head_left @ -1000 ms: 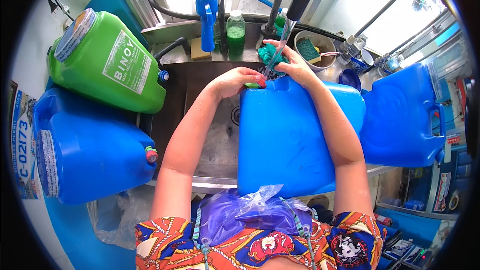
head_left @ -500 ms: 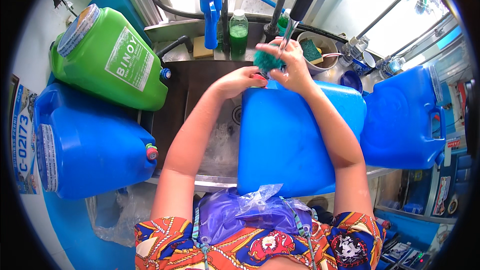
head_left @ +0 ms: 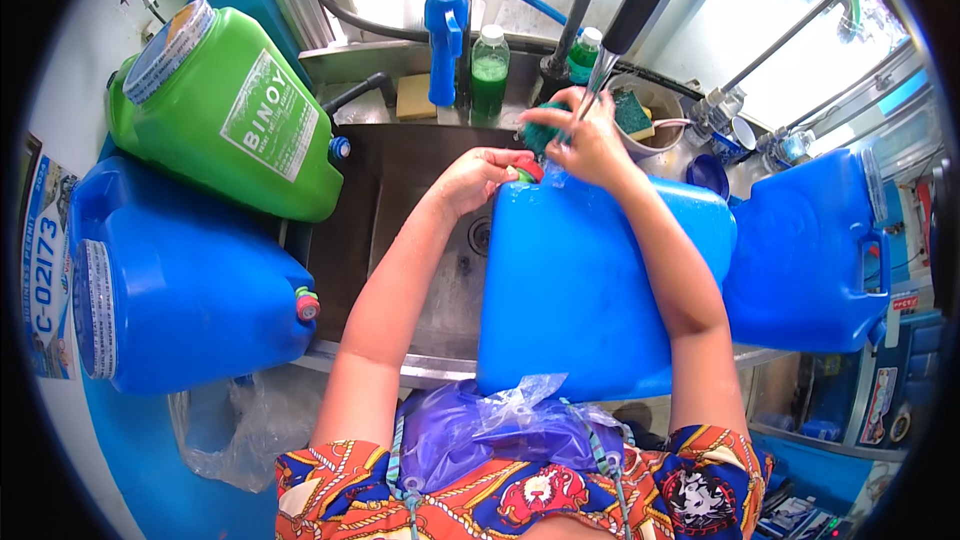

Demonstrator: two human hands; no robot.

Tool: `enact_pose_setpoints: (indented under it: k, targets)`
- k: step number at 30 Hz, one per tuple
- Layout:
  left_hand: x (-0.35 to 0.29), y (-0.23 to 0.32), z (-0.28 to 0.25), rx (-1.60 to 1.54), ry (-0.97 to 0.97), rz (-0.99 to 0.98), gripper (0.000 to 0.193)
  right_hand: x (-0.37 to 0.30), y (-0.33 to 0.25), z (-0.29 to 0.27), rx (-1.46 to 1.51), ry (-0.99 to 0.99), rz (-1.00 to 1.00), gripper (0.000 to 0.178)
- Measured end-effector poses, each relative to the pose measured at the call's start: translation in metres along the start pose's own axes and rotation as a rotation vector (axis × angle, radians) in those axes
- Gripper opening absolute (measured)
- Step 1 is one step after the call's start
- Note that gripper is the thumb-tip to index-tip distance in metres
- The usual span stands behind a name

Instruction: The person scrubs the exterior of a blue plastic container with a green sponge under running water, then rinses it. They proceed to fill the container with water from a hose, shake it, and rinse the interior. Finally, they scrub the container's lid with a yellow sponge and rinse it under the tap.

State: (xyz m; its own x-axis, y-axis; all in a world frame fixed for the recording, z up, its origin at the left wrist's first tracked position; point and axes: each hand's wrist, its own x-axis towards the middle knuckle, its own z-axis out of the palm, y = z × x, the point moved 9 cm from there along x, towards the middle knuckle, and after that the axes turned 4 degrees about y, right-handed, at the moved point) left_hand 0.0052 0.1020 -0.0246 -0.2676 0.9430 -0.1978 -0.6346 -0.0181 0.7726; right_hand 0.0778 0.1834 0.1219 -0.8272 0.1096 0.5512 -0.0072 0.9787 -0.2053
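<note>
A large blue water jug (head_left: 575, 290) lies across the front of the steel sink (head_left: 425, 285). At its far left corner is a red and green cap (head_left: 527, 172), pinched between the fingers of my left hand (head_left: 475, 180). My right hand (head_left: 597, 148) holds a dark green scouring pad (head_left: 540, 130) just above that cap, its fingers bent around it. Over my right hand comes a dark pipe (head_left: 640, 0) with a shiny end, and what looks like a thin stream of water. The jug's far edge is wet.
A green jug (head_left: 230, 110) and a blue jug (head_left: 200, 290) stand at the left, another blue jug (head_left: 805, 250) at the right. Behind are a blue-handled tap (head_left: 446, 45), a bottle of green liquid (head_left: 490, 75), a yellow sponge (head_left: 415, 97) and a tub (head_left: 660, 115) holding a sponge.
The whole view has shifted slightly. My right hand and the scouring pad have come nearer the cap's far side; my left hand still holds the cap, more of which now shows.
</note>
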Motion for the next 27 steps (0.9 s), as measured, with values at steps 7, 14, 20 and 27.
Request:
enact_pose_setpoints:
  k: [7, 14, 20, 27]
  targets:
    - [0.001, -0.001, -0.004, 0.025, 0.045, 0.020, 0.032, 0.001, 0.000, 0.000, 0.024, -0.012, -0.004, 0.051]
    - [-0.004, 0.003, -0.001, 0.049, 0.088, 0.018, 0.032, 0.000, -0.005, -0.001, 0.050, 0.005, -0.033, 0.050]
    - [-0.004, 0.002, 0.005, 0.001, 0.029, -0.006, 0.037, 0.000, -0.008, 0.000, -0.087, -0.036, -0.085, 0.048]
    - [0.000, 0.002, 0.003, -0.015, -0.073, -0.071, 0.037, -0.002, -0.013, -0.004, -0.070, -0.005, -0.103, 0.045]
